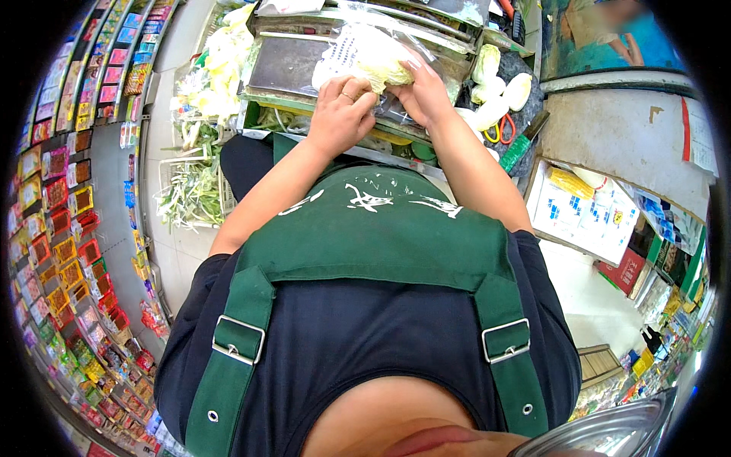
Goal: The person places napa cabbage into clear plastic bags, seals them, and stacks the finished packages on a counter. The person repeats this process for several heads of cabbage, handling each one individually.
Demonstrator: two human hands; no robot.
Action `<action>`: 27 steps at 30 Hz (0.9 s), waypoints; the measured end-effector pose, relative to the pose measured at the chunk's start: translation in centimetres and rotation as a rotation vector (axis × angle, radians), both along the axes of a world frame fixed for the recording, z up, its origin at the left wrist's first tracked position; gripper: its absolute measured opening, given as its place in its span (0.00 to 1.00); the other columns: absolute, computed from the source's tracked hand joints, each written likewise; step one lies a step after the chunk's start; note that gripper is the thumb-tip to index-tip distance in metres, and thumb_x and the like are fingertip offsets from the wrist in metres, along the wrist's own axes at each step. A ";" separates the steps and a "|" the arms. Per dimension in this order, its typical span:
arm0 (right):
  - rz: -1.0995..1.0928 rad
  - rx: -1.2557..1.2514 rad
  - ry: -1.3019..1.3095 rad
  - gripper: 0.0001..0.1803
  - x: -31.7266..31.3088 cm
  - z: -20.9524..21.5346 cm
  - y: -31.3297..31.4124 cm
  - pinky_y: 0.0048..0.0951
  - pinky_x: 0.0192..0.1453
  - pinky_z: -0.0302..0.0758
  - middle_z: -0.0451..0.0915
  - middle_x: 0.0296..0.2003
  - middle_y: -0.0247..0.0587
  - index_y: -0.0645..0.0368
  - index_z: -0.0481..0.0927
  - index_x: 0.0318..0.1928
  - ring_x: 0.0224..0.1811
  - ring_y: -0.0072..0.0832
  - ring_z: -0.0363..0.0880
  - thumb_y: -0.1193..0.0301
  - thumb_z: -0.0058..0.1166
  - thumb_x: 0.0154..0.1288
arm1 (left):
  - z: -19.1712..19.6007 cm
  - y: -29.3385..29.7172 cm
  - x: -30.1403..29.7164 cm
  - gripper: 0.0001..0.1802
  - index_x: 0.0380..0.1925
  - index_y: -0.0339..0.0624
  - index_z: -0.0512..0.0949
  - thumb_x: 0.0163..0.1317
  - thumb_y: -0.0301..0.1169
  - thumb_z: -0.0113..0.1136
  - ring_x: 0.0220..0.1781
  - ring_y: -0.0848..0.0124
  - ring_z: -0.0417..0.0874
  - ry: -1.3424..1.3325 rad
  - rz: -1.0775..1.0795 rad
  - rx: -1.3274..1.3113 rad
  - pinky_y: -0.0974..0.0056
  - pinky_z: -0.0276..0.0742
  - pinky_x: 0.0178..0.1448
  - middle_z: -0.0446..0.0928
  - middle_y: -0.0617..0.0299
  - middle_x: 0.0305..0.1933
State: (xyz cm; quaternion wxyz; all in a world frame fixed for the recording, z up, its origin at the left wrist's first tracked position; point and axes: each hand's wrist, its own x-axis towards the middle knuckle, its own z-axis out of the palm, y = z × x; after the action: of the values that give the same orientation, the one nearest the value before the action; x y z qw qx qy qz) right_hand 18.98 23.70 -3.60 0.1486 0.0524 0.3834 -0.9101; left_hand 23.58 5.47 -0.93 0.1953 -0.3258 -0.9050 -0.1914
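A pale green cabbage (377, 65) in a clear plastic bag (350, 46) lies on a metal scale tray (285, 65) in front of me. My left hand (341, 113) grips the near side of the bag and cabbage, a ring on one finger. My right hand (425, 91) presses on the cabbage's right side through the plastic. Both forearms reach up over my green apron.
More pale cabbages (495, 84) and red-handled scissors (502, 131) lie to the right. Leafy trimmings (190, 190) fill a crate on the left. Shelves of packaged goods (61, 228) line the far left. A box of packets (582, 213) stands at right.
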 end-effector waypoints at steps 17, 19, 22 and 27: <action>-0.144 0.123 -0.182 0.26 -0.4 -0.5 -0.4 0.38 0.57 0.79 0.75 0.53 0.54 0.72 0.65 0.59 0.52 0.40 0.78 0.67 0.56 0.71 | 0.4 -4.4 -3.4 0.16 0.42 0.39 0.78 0.57 0.35 0.64 0.49 0.58 0.76 -0.148 0.298 0.376 0.54 0.71 0.60 0.76 0.56 0.45; -0.096 0.186 -0.241 0.26 -0.3 -0.3 -0.5 0.39 0.56 0.79 0.75 0.52 0.55 0.73 0.66 0.58 0.50 0.41 0.79 0.65 0.55 0.72 | -1.1 -5.3 -5.8 0.22 0.50 0.36 0.75 0.60 0.39 0.65 0.48 0.61 0.78 -0.464 0.571 0.623 0.58 0.74 0.57 0.77 0.55 0.47; -0.083 0.247 -0.219 0.22 0.3 0.4 -0.9 0.34 0.53 0.77 0.79 0.48 0.48 0.71 0.74 0.53 0.46 0.34 0.79 0.64 0.57 0.71 | -1.0 -4.4 -5.6 0.28 0.55 0.31 0.73 0.63 0.42 0.66 0.48 0.69 0.79 -1.031 0.479 0.784 0.66 0.71 0.57 0.79 0.56 0.50; 0.071 0.409 -0.028 0.17 0.7 -0.7 -0.5 0.26 0.49 0.73 0.83 0.42 0.40 0.68 0.80 0.47 0.42 0.23 0.77 0.66 0.60 0.68 | -1.4 -4.4 -5.1 0.31 0.56 0.31 0.72 0.60 0.41 0.68 0.49 0.68 0.81 -1.225 0.303 0.839 0.63 0.74 0.56 0.80 0.54 0.50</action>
State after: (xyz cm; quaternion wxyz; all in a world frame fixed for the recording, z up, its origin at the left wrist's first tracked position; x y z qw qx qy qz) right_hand 19.70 23.21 -4.27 0.1722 0.0805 0.5595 -0.8068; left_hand 18.50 1.07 -2.33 -0.2108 0.0682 -0.7379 -0.6376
